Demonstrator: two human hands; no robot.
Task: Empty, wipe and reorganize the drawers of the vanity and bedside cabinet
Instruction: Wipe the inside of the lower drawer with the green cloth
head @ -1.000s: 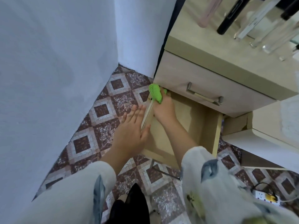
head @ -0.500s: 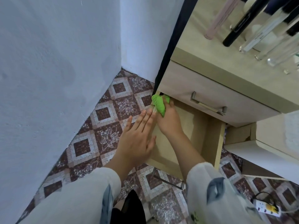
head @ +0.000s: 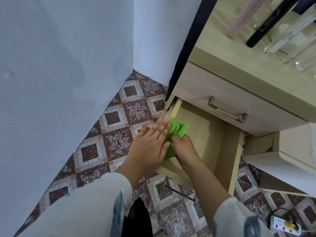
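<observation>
Lower drawer (head: 201,134): empty, wiping under way.
Right hand (head: 183,147): fingers clenched round green cloth (head: 178,128).
Left hand (head: 150,144): fingers straight, at the drawer's side.
Remaining: probably refilling.

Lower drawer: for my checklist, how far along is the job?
Done: the lower drawer is pulled out and empty. In hand: the right hand grips the green cloth against its left wall; the left hand lies flat on that wall. Left: the upper drawer is shut; bottles wait on top.
</observation>
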